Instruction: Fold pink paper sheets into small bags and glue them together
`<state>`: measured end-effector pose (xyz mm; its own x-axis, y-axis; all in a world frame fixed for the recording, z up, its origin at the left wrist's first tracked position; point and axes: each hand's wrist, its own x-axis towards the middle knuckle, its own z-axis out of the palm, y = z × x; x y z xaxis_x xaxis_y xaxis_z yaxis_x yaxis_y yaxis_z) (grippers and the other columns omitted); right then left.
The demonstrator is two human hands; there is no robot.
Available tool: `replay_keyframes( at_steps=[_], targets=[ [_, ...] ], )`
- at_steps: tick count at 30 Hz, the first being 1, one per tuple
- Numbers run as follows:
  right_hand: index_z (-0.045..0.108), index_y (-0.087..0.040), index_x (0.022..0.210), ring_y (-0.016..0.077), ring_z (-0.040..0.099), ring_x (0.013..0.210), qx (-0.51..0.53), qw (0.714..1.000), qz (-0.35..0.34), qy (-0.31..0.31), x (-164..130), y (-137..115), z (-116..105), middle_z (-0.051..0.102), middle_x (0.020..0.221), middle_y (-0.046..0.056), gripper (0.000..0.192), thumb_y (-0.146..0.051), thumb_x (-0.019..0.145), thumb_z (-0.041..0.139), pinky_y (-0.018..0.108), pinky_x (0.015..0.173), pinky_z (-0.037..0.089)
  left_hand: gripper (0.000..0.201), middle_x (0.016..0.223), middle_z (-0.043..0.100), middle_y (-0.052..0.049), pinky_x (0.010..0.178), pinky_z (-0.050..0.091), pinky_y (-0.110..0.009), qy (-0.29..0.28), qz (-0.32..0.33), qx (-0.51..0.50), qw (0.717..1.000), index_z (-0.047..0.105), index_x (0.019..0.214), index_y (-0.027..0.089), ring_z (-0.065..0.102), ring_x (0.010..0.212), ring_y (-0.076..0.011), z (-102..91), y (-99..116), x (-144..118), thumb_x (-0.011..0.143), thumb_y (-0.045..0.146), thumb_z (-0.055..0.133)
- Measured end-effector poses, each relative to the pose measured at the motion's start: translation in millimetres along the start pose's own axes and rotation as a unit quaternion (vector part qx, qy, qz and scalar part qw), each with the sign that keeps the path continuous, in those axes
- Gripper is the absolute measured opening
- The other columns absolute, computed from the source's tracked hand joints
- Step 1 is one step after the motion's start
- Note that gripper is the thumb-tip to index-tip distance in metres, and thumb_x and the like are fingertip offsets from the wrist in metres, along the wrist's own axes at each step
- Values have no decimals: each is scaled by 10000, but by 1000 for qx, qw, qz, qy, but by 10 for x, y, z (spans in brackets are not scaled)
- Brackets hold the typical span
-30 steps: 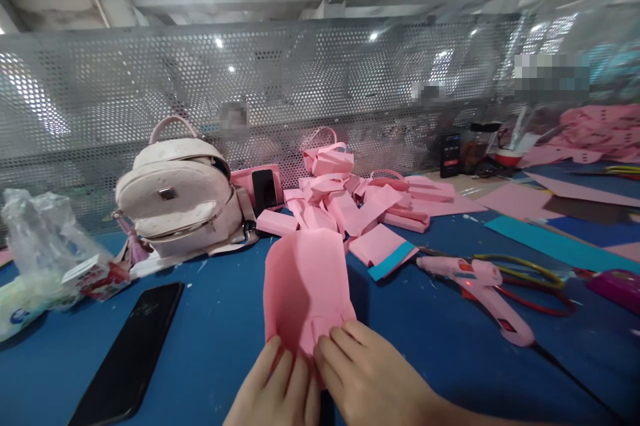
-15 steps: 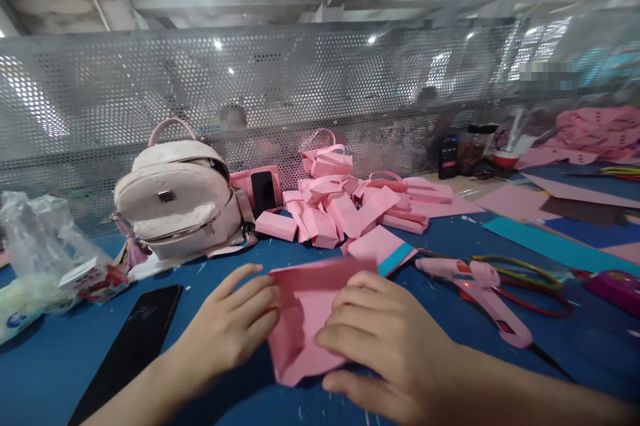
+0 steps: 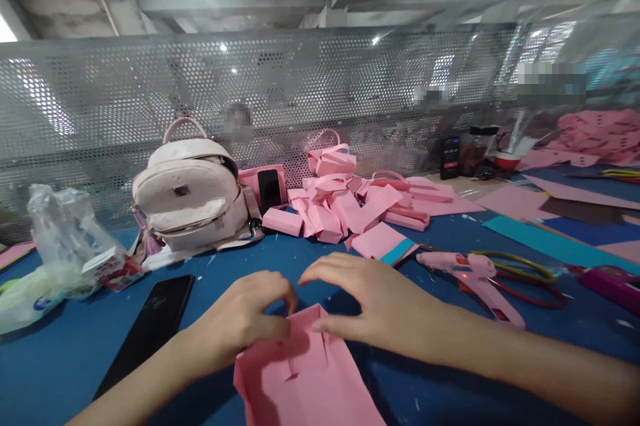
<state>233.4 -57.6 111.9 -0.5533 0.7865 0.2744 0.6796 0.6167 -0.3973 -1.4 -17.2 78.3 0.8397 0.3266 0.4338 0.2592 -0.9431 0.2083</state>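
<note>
- Since half a second ago, both hands have slid to the far end of the pink foam sheet, which now lies closer to the person, stretched toward the lower edge of the view on the blue bench.
- Left hand curls at the sheet's far left corner, its fingers bent tight and pinching the raised edge against the thumb.
- Right hand sits at the far right corner, thumb pressing the sheet's edge, its fingers arched over and spread narrowly, tips near the left hand's knuckles.
- Side edges of the sheet are folded up a little, and a short slit shows near its middle.
- Left of the left forearm, a black phone lies flat on the bench.
- Farther left, a clear plastic bag rests beside a small red and white carton.
- Behind these stands a pale pink backpack against the perforated metal screen.
- Beyond the hands, a heap of pink folded pieces is piled on the bench, with one flat piece edged in teal just in front.
- To the right of the right hand, well apart from it, a pink glue gun lies across scissors with yellow and red handles.
- Further flat sheets in pink, teal and dark tones lie at the far right.
</note>
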Motion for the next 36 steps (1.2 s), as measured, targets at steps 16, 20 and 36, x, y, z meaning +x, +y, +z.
replay_keyframes(
  at_steps=[16,20,36],
  targets=[
    [752,-210,845,219,700,818,-220,949,1,-227,304,-13,238,760,837,48,118,-221,800,643,261,539,308,149,930,723,-53,653,428,-280,-228,-336,66,911,667,913,222,662,848,-240,7,199,90,774,245,619],
    [752,-198,877,254,709,853,-244,939,-13,-241,317,-19,283,762,893,75,128,-211,774,677,270,545,339,147,827,722,-51,562,361,-273,-246,-333,92,906,668,785,203,655,781,-236,200,149,100,687,128,588],
    [752,-214,978,281,710,901,-267,920,-49,-284,389,13,331,760,964,81,331,-329,671,797,268,572,439,295,936,748,-86,643,474,-276,-280,-346,160,881,718,858,200,695,935,-296,122,309,106,634,60,586]
  ],
)
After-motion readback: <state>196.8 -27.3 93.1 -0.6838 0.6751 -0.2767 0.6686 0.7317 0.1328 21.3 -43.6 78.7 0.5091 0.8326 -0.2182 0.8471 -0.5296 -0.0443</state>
